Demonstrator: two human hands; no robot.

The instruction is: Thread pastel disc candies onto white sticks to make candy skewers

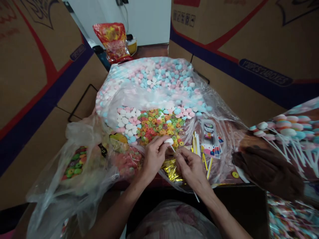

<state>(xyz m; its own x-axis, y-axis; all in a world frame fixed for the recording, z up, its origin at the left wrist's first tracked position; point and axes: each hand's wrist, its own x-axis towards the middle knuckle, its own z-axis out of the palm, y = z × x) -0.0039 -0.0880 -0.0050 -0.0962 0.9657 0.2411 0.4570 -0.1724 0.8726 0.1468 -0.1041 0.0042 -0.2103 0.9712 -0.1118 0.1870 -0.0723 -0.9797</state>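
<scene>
Marshmallow skewers at frame right look finished, loose marshmallows at upper centre unskewered, while mid-frame the left hand pinches a white marshmallow, the right hand its stick.

A left-hand cardboard carton and a right-hand cardboard carton, both banded red and dark purple, flank the table. Between them, at the back, a glossy red-and-yellow packet stands near a white wall with a hanging cable. A brown cloth lies crumpled at right.

Brown table under bagged candies
</scene>
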